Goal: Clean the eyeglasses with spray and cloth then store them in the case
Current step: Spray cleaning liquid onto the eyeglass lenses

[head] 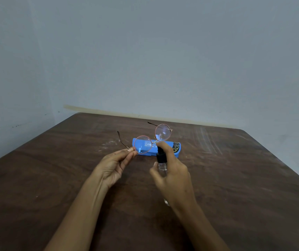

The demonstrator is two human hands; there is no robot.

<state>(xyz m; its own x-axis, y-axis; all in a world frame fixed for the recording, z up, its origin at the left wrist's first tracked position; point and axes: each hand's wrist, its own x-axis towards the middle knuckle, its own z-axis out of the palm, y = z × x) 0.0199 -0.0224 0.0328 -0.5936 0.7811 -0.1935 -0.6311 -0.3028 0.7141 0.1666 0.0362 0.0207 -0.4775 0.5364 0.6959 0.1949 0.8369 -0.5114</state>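
Two bare hands work above a brown table [235,178]: the left hand [117,164] pinches round eyeglasses [152,138] aloft over the closed blue case [178,148], the right hand [174,175] grips a spray bottle [161,163], apparently mid-spraying; wiping should follow, though no cloth is visible.

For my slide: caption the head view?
Left hand holds eyeglasses; right hand aims spray bottle.
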